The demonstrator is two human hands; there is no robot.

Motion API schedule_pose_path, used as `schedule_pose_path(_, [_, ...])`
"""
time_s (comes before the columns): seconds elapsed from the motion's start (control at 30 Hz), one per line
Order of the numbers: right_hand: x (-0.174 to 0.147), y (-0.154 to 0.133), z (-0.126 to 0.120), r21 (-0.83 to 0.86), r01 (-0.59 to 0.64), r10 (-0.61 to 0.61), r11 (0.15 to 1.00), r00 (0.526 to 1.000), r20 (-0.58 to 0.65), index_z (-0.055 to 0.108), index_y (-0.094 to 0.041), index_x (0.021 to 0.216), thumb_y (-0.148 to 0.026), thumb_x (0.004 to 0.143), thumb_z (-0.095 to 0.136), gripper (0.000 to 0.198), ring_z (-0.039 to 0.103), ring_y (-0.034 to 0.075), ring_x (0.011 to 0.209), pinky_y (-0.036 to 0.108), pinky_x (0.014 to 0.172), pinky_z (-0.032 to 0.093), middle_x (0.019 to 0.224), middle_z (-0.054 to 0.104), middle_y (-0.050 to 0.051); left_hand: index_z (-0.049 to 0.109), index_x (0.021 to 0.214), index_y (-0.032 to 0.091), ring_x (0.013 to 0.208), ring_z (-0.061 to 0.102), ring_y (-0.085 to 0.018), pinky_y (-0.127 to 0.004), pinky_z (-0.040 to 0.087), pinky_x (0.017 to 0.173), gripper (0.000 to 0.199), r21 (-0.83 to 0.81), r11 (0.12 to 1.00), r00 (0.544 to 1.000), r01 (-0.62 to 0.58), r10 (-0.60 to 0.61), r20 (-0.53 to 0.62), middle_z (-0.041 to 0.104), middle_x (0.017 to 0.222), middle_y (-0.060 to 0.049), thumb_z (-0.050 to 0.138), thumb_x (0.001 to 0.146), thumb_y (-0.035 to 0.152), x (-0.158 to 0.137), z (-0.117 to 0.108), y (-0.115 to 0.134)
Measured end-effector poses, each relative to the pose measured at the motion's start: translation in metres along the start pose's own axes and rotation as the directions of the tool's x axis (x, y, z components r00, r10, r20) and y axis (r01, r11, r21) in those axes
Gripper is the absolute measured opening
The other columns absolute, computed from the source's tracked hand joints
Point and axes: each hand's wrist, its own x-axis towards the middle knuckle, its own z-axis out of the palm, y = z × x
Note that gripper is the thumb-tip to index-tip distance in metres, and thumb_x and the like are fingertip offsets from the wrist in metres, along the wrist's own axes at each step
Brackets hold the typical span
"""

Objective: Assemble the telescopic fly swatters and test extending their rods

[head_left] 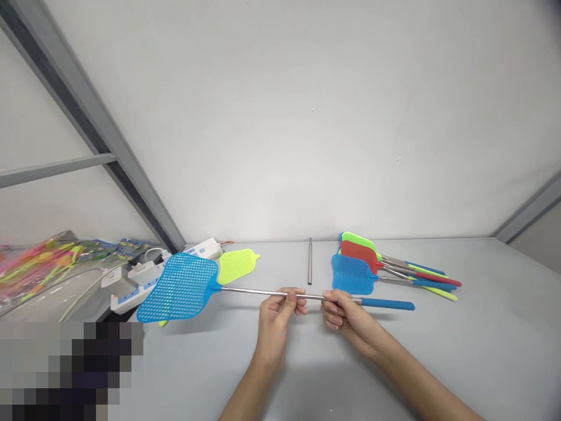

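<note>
A blue fly swatter [182, 289] with a metal telescopic shaft and a blue grip is held level above the table, its mesh head to the left. My left hand [280, 316] pinches the shaft near its middle. Closer to the blue grip, my right hand [344, 316] is closed round the thicker part of the shaft. Behind my hands a loose metal tube [310, 263] lies on the table. A loose yellow swatter head [239, 265] lies partly behind the blue mesh.
At the right lies a pile of swatters, with a blue one [353, 275], a red one [360, 252] and green ones. White power strips [127, 301] with plugs and cables are at the left, beside plastic bags [48, 263] of colourful items. A white wall [307, 117] rises behind the table.
</note>
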Motion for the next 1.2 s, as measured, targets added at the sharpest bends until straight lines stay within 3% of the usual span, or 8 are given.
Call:
schedule_pose_path(0.63, [0.001, -0.007, -0.003, 0.028, -0.015, 0.016, 0.999, 0.999, -0.051, 0.03, -0.018, 0.052, -0.026, 0.072, 0.05, 0.029, 0.019, 0.007, 0.043, 0.024, 0.045, 0.019, 0.05, 0.023, -0.007, 0.063, 0.074, 0.012, 0.057, 0.051, -0.011, -0.025, 0.04, 0.062, 0.02, -0.049, 0.998, 0.996, -0.032, 0.028, -0.081, 0.059, 0.069, -0.004, 0.056, 0.071, 0.031, 0.005, -0.011, 0.003])
schedule_pose_path(1.2, [0.001, -0.007, -0.007, 0.03, -0.003, 0.005, 1.0, 0.999, -0.049, 0.031, -0.018, 0.053, -0.025, 0.072, 0.05, 0.028, 0.02, 0.007, 0.044, 0.024, 0.045, 0.019, 0.051, 0.022, -0.006, 0.062, 0.072, 0.013, 0.054, 0.047, -0.007, -0.021, 0.037, 0.059, 0.02, -0.145, 0.989, 0.988, -0.019, -0.003, -0.152, 0.055, 0.062, 0.0, 0.056, 0.071, 0.031, 0.007, -0.016, 0.01])
